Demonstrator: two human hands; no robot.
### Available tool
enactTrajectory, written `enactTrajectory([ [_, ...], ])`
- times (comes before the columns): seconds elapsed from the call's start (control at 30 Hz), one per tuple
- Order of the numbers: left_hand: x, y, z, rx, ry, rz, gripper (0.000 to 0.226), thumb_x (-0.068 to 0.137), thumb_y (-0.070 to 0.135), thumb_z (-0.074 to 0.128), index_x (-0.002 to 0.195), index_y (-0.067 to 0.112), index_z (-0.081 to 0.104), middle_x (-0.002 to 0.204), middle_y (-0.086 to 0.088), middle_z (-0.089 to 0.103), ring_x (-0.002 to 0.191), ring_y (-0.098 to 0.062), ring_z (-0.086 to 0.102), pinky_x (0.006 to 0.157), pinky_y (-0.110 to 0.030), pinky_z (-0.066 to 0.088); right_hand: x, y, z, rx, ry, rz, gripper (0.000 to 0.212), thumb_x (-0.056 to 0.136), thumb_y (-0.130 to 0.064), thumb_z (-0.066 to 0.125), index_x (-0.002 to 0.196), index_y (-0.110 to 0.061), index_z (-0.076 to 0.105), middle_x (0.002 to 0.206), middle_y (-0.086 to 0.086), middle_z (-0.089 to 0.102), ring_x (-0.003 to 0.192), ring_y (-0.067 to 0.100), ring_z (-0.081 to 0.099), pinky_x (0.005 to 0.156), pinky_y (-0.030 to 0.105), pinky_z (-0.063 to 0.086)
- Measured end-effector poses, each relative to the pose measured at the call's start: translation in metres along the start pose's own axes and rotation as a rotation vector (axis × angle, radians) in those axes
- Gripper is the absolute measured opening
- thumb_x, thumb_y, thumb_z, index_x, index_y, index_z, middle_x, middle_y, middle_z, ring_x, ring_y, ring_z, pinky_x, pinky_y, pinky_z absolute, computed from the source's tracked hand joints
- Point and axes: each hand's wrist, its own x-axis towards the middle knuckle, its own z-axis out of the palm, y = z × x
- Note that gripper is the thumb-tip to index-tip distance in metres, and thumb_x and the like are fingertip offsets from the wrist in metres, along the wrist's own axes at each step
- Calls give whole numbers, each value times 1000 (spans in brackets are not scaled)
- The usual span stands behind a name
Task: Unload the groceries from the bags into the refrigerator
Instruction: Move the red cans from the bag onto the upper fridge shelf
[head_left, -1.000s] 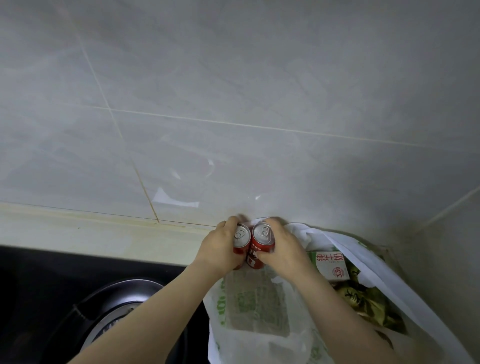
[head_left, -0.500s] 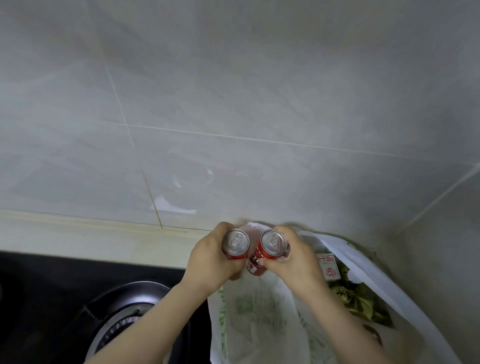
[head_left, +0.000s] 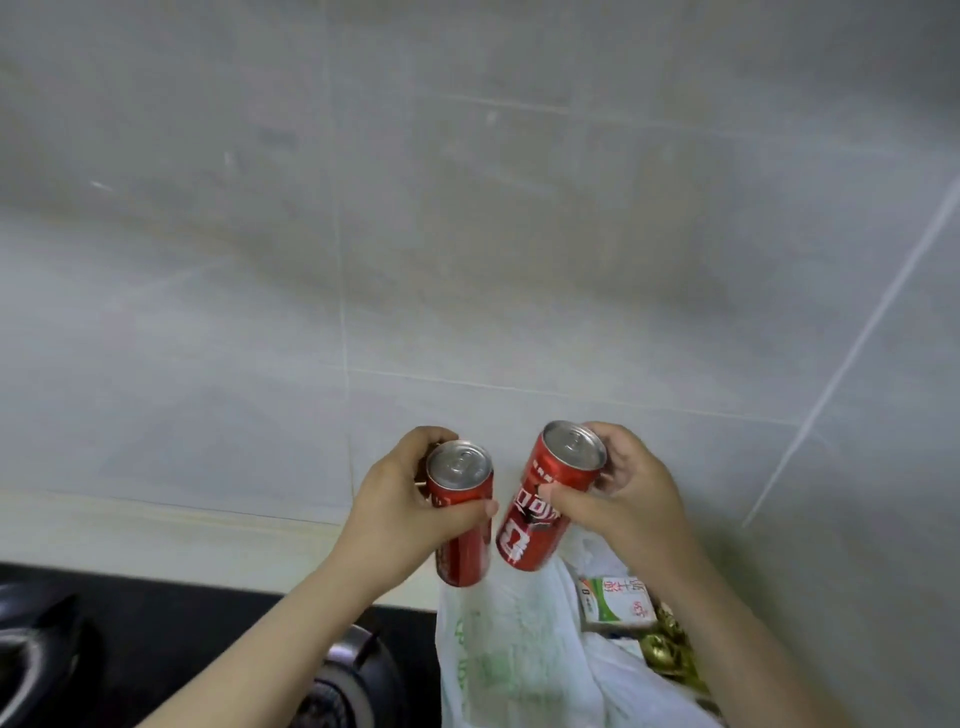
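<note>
Raised higher and pulled apart since half a second back, clear of the white bag (head_left: 519, 654) below both grips. Wrapped in left hand (head_left: 400, 504), fingers curled round: left can (head_left: 464, 525), near upright, silver top toward camera. Clamped in right hand (head_left: 628, 499): right can (head_left: 540, 506) — long axis tilted, top up-right, base down-left toward left can.

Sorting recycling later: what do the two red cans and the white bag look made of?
The left can, in the left hand, and the right can, in the right hand, look like aluminium: glossy red printed sides, bare silvery tops with pull tabs. The white bag seems thin plastic film: translucent, crumpled, faint green print.
</note>
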Motion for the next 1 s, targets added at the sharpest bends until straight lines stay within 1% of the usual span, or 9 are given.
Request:
enactTrajectory([
  [0.07,-6,25,-19,-29,43,11,59,55,31,91,103,30,58,95,13,69,86,-3,65,75,-22,52,-10,-31,-2,68,9,-44,45,68,-3,81,99,-30,64,96,-11,73,90,7,69,81,31,55],
  [0.13,-14,51,-38,-76,72,30,55,58,30,90,103,28,59,95,12,70,85,-3,66,76,-23,54,-19,-58,-3,152,26,-95,44,69,1,79,101,-26,63,94,-9,73,86,8,70,73,24,55],
  [0.23,-29,87,-61,-160,89,55,52,55,45,80,101,28,62,91,14,70,82,-2,66,74,-24,56,-32,-95,-6,238,43,-170,43,71,-1,78,103,-26,63,94,-14,73,87,5,70,65,16,54],
  [0.33,-42,117,-78,-209,116,106,51,56,45,77,101,26,64,90,12,71,82,-4,67,72,-23,56,-44,-127,-9,300,42,-268,43,70,-6,78,105,-27,64,95,-14,73,87,2,69,64,13,52],
  [0.43,-55,145,-89,-199,167,153,49,56,45,75,101,27,65,90,11,72,81,-2,68,69,-17,55,-52,-153,-14,350,17,-368,48,61,-16,82,105,-24,66,95,-10,74,85,3,70,66,13,51],
  [0.5,-64,161,-95,-189,210,180,48,57,44,74,102,28,66,89,12,73,82,-2,68,68,-15,54,-57,-166,-17,356,-5,-428,48,59,-16,86,102,-26,68,94,-9,75,85,5,70,66,14,51],
  [0.63,-88,189,-102,-136,322,215,53,56,46,73,105,29,67,90,14,73,83,-2,69,65,-15,54,-66,-186,-29,398,-109,-504,33,66,-23,74,98,-31,70,95,-8,74,87,7,70,67,17,53],
  [0.8,-123,216,-110,-76,458,241,47,63,46,83,106,32,67,92,14,73,85,-3,69,64,-13,53,-77,-206,-38,440,-250,-577,37,66,-28,75,102,-32,68,96,-11,74,89,7,70,67,16,54],
  [1.0,-182,242,-125,31,555,244,50,56,57,72,102,38,67,96,11,73,88,-7,70,67,-20,56,-97,-222,-20,550,-419,-624,54,58,-47,74,109,-32,66,100,-10,73,92,8,70,67,16,54],
])
